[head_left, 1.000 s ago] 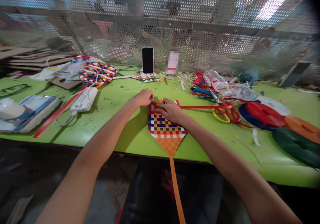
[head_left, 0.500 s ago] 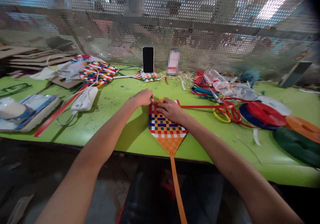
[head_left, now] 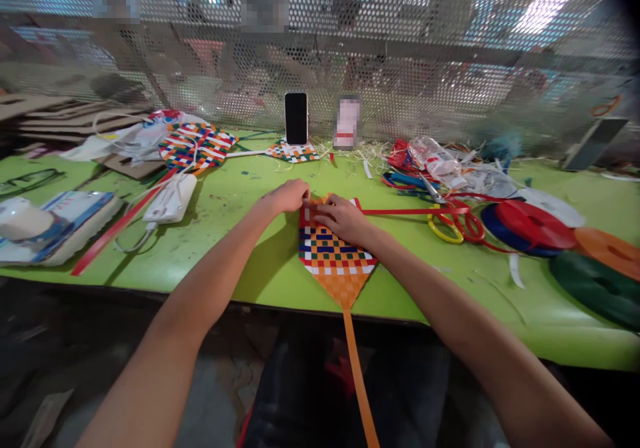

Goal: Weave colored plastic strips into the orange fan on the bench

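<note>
Orange-tipped woven fan (head_left: 334, 256) lies flat near the green table (head_left: 235, 195) edge. Left hand (head_left: 287, 197) pinches its top corner at 11 o'clock; right hand (head_left: 343, 219) presses the weave, fingers loosely extended. Scissors (head_left: 453, 225) sit at 3 o'clock.

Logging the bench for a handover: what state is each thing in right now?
woven fan, flat on the table.
orange strip, hanging over the table's edge.
left hand, fingertips at the fan's top edge.
right hand, lying on the fan's upper part.
phone, upright, screen dark.
scissors, lying flat.
red ribbon roll, lying flat.
</note>
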`<state>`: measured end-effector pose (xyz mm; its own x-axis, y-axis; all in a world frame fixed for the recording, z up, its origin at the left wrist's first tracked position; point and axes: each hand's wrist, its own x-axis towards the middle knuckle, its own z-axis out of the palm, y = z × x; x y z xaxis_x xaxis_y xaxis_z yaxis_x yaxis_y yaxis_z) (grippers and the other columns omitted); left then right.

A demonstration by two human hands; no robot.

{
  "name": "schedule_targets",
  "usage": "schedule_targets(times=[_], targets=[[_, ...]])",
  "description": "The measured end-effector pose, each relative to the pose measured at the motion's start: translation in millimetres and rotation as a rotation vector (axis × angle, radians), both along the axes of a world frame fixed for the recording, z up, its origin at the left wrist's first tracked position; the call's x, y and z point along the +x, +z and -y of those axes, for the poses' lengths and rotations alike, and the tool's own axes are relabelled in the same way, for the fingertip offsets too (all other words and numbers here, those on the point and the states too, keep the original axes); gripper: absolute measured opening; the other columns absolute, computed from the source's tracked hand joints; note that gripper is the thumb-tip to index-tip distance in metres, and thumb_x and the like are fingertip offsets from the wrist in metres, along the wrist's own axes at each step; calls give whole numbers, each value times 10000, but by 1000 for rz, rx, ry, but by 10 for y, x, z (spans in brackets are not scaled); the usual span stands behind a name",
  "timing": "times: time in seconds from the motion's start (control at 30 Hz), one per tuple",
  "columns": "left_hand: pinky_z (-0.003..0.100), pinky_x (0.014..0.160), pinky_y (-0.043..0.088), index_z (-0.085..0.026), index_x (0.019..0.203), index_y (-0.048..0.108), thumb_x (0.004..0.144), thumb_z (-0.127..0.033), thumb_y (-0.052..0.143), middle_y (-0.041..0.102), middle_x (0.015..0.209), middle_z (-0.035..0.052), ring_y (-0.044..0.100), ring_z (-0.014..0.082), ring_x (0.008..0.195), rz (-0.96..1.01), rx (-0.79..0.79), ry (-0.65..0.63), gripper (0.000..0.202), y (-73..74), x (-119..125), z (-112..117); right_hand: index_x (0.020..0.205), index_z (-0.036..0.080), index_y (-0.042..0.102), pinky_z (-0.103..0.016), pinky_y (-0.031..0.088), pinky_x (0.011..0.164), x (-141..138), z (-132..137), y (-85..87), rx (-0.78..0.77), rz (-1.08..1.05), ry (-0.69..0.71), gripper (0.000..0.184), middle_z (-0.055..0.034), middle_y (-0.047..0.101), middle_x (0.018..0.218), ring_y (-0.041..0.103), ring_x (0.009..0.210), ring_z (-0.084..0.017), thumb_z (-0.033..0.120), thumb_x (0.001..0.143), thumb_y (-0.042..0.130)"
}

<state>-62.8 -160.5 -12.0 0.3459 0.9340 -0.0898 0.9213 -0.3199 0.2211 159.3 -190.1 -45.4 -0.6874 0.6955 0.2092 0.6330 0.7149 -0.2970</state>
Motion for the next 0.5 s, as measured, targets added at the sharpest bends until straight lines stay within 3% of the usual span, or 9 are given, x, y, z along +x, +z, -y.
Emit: schedule_targets(times=[0.23,0.5], targets=[[270,814,497,-164,1015,703,857,-80,581,776,1093,93,688,197,947,217,-89,-8,217,36,-74,-17,1406,233,770,-345,471,934,5,-3,-18,4,-33,1,398,-124,630,1147,619,1024,-247,414,1117,564],[286,825,564,-142,1027,711,827,-160,702,788,1011,105,721,190,876,479,-149,-52,201,-20,-140,-117,1417,262,762,-342,462,942,-1,0,-12,-6,-23,-12,392,-115,629,1146,611,1035,-246,407,1121,550]])
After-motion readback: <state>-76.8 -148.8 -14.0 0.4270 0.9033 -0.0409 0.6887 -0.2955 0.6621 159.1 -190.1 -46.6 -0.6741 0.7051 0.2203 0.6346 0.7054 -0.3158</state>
